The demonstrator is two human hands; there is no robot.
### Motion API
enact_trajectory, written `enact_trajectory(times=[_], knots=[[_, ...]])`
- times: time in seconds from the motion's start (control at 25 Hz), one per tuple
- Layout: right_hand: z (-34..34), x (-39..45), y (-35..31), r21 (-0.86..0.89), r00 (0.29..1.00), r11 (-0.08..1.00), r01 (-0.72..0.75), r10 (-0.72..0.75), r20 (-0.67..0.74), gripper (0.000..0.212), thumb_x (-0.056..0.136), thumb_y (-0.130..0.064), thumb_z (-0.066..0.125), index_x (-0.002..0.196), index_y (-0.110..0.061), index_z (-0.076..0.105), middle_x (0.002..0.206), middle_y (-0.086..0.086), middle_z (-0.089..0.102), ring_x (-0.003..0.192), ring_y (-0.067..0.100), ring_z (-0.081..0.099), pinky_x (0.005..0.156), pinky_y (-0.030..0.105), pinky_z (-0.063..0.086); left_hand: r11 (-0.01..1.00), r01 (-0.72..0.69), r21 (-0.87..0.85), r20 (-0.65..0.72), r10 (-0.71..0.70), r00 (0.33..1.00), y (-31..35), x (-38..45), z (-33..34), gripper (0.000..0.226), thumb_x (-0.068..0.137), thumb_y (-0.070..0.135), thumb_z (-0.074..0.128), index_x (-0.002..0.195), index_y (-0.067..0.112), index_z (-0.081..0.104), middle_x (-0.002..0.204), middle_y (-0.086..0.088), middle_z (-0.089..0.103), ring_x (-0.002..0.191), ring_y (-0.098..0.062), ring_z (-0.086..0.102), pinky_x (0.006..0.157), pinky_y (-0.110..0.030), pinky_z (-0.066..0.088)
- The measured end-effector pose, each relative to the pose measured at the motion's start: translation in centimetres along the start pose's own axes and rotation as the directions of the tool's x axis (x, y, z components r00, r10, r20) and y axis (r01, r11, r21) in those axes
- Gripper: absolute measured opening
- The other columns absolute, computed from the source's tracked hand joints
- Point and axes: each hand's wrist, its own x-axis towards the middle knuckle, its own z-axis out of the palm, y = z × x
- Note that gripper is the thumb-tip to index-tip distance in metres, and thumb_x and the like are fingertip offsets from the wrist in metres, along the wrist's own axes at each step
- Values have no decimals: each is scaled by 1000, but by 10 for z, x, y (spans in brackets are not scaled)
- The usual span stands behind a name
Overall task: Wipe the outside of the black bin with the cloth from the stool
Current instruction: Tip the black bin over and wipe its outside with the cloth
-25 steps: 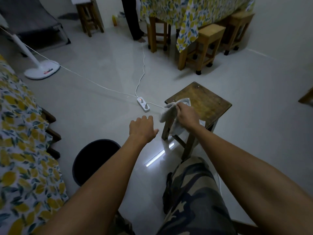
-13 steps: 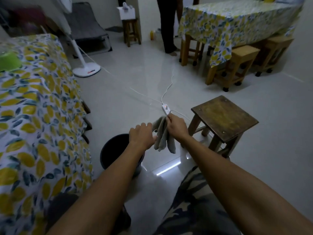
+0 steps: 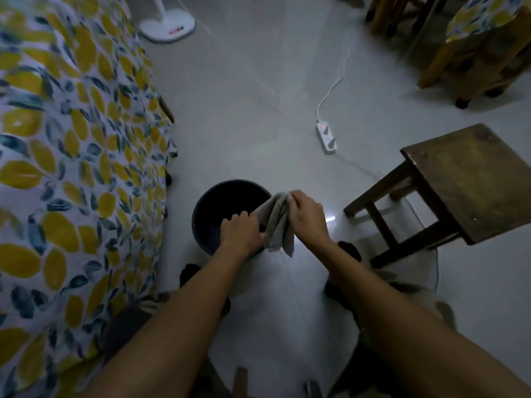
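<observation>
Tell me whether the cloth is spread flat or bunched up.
Bunched. The cloth hangs in loose folds from the right hand beside the black bin, the left hand touching its lower part.

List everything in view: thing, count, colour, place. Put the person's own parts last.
black bin: one, black, on the floor at centre, open top.
cloth: one, grey, hanging at the bin's right rim, held by both hands.
stool: one, dark brown wood, right of the bin, top bare.
power strip: one, white with a red light, on the floor beyond the bin, white cable attached.
fan base: one, white, top left on the floor.
patterned fabric: one, yellow and blue leaf print, left side.
wooden furniture: light brown, top right; count unclear.
left hand: over the bin's near rim, gripping the cloth.
right hand: gripping the cloth's top.
</observation>
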Motion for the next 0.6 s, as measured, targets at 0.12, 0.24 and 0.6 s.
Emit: enact_trajectory(times=[0.12,0.24,0.6], knots=[[20,26,19,43,999,999,-9,11,-40,30,110,-31,41,105,-16,67,95,3,73,86,20,67,77,40,54,1000,9,-21,93,-7,996,-8,41,40,60,93,55,54,137,14,49,135,-13,56,121,-35,55,94,-47,44],[36,51,37,49,999,999,-7,10,-50,30,110,-32,41,112,-18,67,97,2,73,87,18,68,79,41,57,1000,9,-21,182,-5,983,-5,78,76,61,93,56,54,137,14,48,139,-12,54,125,-35,53,95,-46,44],[16,88,54,213,957,977,-5,67,-281,27,111,-27,44,116,-17,68,90,-17,66,86,-5,64,74,14,50,998,11,-63,284,8,959,25,127,120,40,99,24,48,137,11,46,137,-15,57,120,-38,59,93,-45,46]])
